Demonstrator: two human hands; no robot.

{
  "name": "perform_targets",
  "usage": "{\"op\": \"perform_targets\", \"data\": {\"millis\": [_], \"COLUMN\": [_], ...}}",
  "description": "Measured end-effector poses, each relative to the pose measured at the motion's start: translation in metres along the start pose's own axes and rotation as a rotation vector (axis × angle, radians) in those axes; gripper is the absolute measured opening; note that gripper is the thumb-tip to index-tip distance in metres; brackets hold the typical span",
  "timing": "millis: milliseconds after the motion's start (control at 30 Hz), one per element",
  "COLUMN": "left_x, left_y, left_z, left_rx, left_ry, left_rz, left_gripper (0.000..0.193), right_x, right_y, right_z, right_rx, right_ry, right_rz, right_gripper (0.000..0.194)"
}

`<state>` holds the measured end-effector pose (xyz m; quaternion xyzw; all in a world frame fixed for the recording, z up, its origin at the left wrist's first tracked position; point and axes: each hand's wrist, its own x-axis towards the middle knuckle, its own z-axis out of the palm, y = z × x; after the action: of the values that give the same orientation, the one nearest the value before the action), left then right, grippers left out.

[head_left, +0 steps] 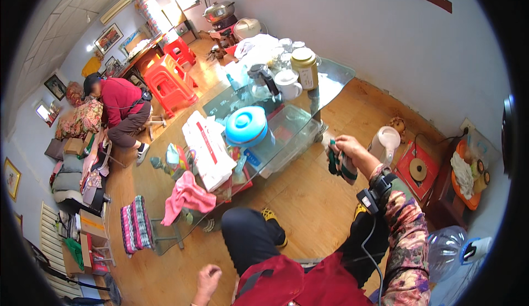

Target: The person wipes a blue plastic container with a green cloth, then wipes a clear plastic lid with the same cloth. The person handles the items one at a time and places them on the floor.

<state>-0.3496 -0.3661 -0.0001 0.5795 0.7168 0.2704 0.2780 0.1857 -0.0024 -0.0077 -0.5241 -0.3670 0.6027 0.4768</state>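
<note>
My right hand (350,149) grips a dark green striped cloth (342,164), which hangs bunched from the fingers above the wooden floor. A black band and a small device sit on that wrist. Low in the view, my left hand (208,283) is loosely curled beside my knee, with nothing visible in it. Before me stands a glass table (339,71). On it are a blue lidded container (246,126), a white plastic bag (208,149) with red print, and a pink cloth (188,196) near the edge closest to my left hand.
A white pitcher (385,140) and a red board (415,169) are at right, near a large clear bottle (446,250). A kettle (262,76) and jar (305,69) crowd the table's far end. A person (124,103) sits beyond, by red stools (169,82).
</note>
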Motion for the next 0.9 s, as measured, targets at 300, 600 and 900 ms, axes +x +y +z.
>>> {"op": "perform_targets", "data": {"millis": [300, 600, 900], "left_x": [0.175, 0.317, 0.379], "left_y": [0.215, 0.133, 0.091], "left_z": [0.143, 0.295, 0.307], "left_rx": [-0.164, -0.715, -0.800], "left_ry": [-0.654, 0.048, 0.116], "left_rz": [0.180, -0.531, -0.630], "left_gripper": [0.036, 0.060, 0.038], "right_x": [0.091, 0.185, 0.211], "right_y": [0.023, 0.077, 0.101], "right_z": [-0.043, -0.066, -0.072], "right_rx": [-0.156, 0.212, 0.209], "right_ry": [-0.022, -0.134, -0.178], "right_rz": [0.215, 0.077, 0.043], "right_gripper": [0.070, 0.077, 0.076]}}
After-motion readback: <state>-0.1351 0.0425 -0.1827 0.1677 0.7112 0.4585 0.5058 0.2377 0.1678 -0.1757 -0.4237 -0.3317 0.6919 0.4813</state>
